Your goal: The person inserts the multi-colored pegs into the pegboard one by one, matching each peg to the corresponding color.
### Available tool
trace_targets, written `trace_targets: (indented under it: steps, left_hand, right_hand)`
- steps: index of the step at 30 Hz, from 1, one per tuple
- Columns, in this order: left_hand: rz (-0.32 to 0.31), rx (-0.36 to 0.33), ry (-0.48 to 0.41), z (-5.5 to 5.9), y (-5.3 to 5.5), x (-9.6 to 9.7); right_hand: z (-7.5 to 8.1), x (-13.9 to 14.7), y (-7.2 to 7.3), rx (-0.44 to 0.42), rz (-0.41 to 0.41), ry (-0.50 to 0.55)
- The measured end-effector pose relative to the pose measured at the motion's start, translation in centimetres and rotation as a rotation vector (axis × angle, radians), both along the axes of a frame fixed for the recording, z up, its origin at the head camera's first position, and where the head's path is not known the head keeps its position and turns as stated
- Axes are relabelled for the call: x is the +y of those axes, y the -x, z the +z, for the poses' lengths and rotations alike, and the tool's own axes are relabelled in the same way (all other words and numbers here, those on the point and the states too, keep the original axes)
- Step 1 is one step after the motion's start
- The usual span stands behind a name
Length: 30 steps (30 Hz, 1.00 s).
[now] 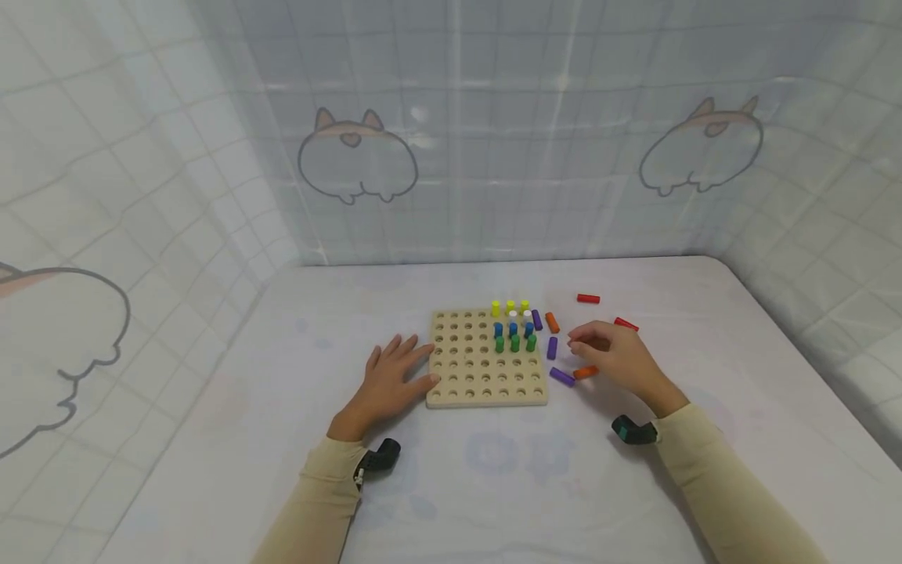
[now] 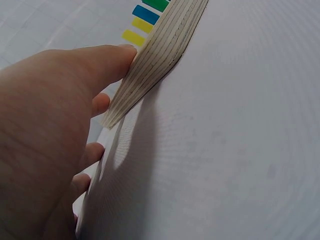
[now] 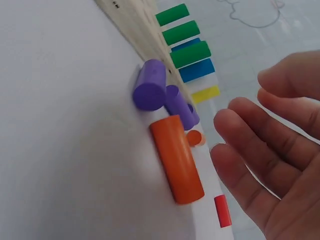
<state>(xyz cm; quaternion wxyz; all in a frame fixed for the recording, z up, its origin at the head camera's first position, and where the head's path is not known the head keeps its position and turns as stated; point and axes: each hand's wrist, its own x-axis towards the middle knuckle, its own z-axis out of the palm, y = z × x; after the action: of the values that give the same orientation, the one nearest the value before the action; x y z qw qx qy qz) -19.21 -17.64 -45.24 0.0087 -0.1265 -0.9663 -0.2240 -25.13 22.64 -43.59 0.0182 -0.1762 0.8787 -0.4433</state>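
Note:
In the head view, my left hand [image 1: 390, 384] rests at the left edge of a wooden pegboard [image 1: 468, 386], its fingers spread. The left wrist view shows the thumb [image 2: 107, 60] against the board's side. Green pegs [image 1: 515, 344], blue pegs [image 1: 513, 330], white pegs [image 1: 527, 316] and yellow pegs [image 1: 510, 305] stand in its right half. Just right of the board, my right hand [image 1: 620, 356] hovers, thumb and forefinger close together, the other fingers loosely bent. No peg shows between them in the right wrist view. Nearby lie purple pegs [image 3: 150, 85] and an orange peg [image 3: 177, 160].
Red pegs [image 1: 588, 298] lie farther back and to the right on the white-covered table [image 1: 338, 313]. Another orange peg [image 1: 553, 322] lies by the board's far right corner. A pale tiled sheet [image 1: 493, 157] with cartoon drawings surrounds the table's back and sides.

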Motion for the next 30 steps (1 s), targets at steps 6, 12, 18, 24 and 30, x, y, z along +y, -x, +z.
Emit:
trace_targets:
  steps: [6, 12, 18, 24, 30]
  left_hand:
    - [0.005, 0.008, 0.006, 0.1, 0.2, -0.1]
    - [0.005, 0.001, 0.013, -0.3, 0.3, -0.2]
    - [0.017, 0.001, 0.009, -0.7, 0.3, -0.2]
    - [0.01, 0.003, -0.008, -0.8, 0.2, -0.1]
    - [0.005, 0.013, -0.023, -0.6, 0.2, -0.2]
  right_hand:
    - [-0.3, 0.4, -0.2, -0.009, 0.017, -0.041]
    - [-0.7, 0.9, 0.0, -0.036, 0.067, -0.098]
    - [-0.8, 1.6, 0.1, -0.054, 0.134, -0.166]
    - [-0.7, 2.1, 0.3, -0.08, 0.164, -0.208]
    - [-0.9, 2.4, 0.6, -0.114, 0.176, -0.229]
